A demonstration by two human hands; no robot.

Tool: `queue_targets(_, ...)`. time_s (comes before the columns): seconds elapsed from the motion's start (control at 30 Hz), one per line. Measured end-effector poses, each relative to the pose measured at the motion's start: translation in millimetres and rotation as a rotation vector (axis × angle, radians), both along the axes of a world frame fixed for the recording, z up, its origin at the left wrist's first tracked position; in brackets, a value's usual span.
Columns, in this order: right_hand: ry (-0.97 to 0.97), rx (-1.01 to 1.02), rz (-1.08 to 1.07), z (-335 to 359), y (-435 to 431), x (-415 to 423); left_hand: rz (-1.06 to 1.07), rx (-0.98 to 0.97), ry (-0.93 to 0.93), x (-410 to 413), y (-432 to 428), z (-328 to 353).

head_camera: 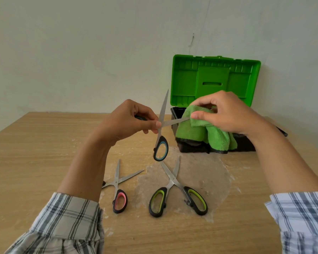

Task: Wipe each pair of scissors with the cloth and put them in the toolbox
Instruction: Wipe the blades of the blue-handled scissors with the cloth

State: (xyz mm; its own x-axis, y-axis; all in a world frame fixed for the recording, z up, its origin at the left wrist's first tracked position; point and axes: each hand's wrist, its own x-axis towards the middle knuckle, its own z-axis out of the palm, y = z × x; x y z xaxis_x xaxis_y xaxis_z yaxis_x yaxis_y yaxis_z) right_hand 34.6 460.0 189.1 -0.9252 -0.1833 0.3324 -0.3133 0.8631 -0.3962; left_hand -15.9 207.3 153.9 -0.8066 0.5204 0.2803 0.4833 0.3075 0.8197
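My left hand (134,120) grips the blue-handled scissors (162,145) near their pivot, above the table, with the blades spread open. One blade points up; the other points right into the green cloth (200,131). My right hand (226,112) pinches the cloth around that blade's tip. One blue handle loop hangs below my left hand; the other is hidden in its fingers. Pink-handled scissors (118,197) and lime-handled scissors (178,195) lie open on the table below. The toolbox (176,114) stands behind the cloth with its green lid (215,79) raised.
The wooden table (35,153) has a pale smeared patch (196,178) under the lime scissors. A white wall rises right behind the toolbox. Plaid sleeves cover both forearms at the bottom corners.
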Motion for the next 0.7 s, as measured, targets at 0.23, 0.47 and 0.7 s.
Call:
queue_targets(0.23, 0.129, -0.529, -0.085, 11.2, 25.2, -8.0, -0.124, -0.098, -0.008, 1.0, -5.7, 3.7)
queue_targets(0.47, -0.008, -0.178, 0.136, 34.8, -12.5, -12.5, -0.168, -0.171, -0.02, 6.2, 4.2, 2.7)
queue_targets(0.7, -0.145, 0.24, 0.184, 29.4, -19.2, -11.3, -0.111, -0.139, 0.002, 5.0, -1.3, 4.3)
